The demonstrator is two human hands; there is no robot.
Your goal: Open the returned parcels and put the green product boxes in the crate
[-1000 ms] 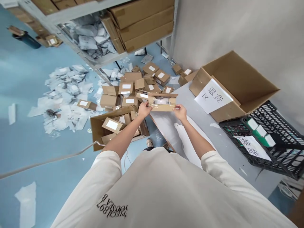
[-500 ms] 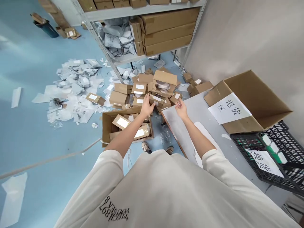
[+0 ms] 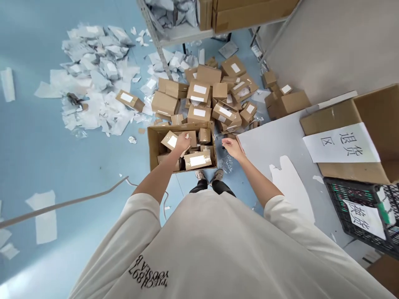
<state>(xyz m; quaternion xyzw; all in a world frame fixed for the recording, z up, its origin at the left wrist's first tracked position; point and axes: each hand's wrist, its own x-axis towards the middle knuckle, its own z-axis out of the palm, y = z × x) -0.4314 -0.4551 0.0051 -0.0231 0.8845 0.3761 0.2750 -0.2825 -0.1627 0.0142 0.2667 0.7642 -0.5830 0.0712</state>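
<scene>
My left hand is over the open carton on the floor, its fingers partly spread above a small brown box. A white speck shows by the fingertips; I cannot tell whether they touch the box. Inside the carton lie several small cardboard boxes, among them a labelled one at the front and a tilted one at the left. My right hand hovers right of the carton, beside the table corner, fingers loosely bent and apart, holding nothing visible.
A heap of small boxes lies beyond the carton. Grey mailer bags and paper cover the floor at left. On the table at right stand a large signed carton and a black crate. A metal shelf stands behind.
My left hand has moved from the box heap back over the carton. My right hand has come off the table's edge towards the carton. The view has tilted down.
</scene>
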